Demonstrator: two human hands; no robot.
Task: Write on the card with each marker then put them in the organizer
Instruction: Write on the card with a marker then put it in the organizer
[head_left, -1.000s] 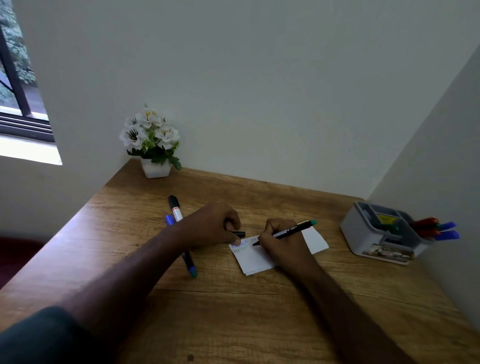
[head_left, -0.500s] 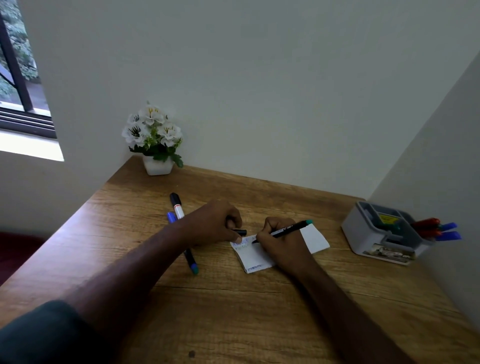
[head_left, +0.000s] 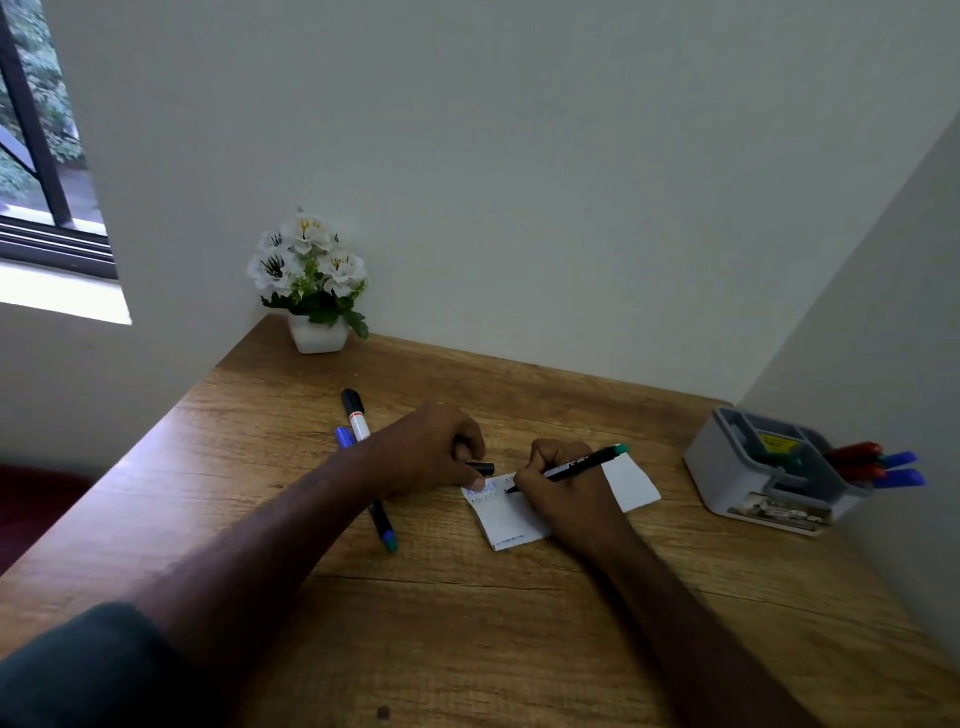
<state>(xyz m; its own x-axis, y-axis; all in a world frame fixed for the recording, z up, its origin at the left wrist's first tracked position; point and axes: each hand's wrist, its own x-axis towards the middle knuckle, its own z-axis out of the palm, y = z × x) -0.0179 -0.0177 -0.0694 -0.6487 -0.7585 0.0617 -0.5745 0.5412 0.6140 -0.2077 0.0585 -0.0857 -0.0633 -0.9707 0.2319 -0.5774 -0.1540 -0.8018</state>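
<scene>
A white card (head_left: 511, 517) lies on the wooden desk (head_left: 467, 623) with a few lines of writing at its top left. My right hand (head_left: 563, 491) grips a black marker with a green end (head_left: 582, 461), its tip touching the card. My left hand (head_left: 431, 449) holds a black cap (head_left: 480, 468) and presses the card's left corner with the thumb. Under my left forearm lie a black-and-white marker (head_left: 355, 413), a blue marker (head_left: 344, 436) and a black marker with a teal tip (head_left: 383, 527). The grey organizer (head_left: 727, 467) stands at the right.
The organizer holds red and blue markers (head_left: 878, 465) sticking out to the right, close to the right wall. A white pot of white flowers (head_left: 311, 291) stands at the desk's back left corner. A window is at the far left.
The marker tip in my right hand has shifted slightly along the card while writing. My left hand has stayed on the card's corner. The view has drifted a little.
</scene>
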